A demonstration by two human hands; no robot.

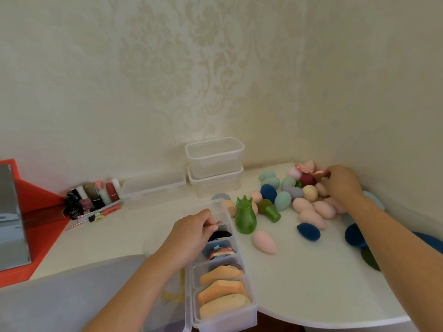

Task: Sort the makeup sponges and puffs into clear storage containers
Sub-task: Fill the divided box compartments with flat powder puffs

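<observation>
Sponges, mid-sort. Gripping the left wall of the divided clear container (225,317) with the left hand (191,232), fingers curled over the rim just beside the black puff (221,234). Pinching a small pink piece (318,174) with the right hand (340,184), fingers bent, at the far edge of the egg sponge pile (309,204) on the white table (311,283); not being able to tell what kind of piece. Storing orange wedge sponges (223,291) in the two nearest compartments and stacked round puffs (221,252) in the next. Leaving a lone pink sponge (265,242) and an upright green holder (245,218) between container and pile. Stacking two lidded clear boxes (215,164) against the wall.
</observation>
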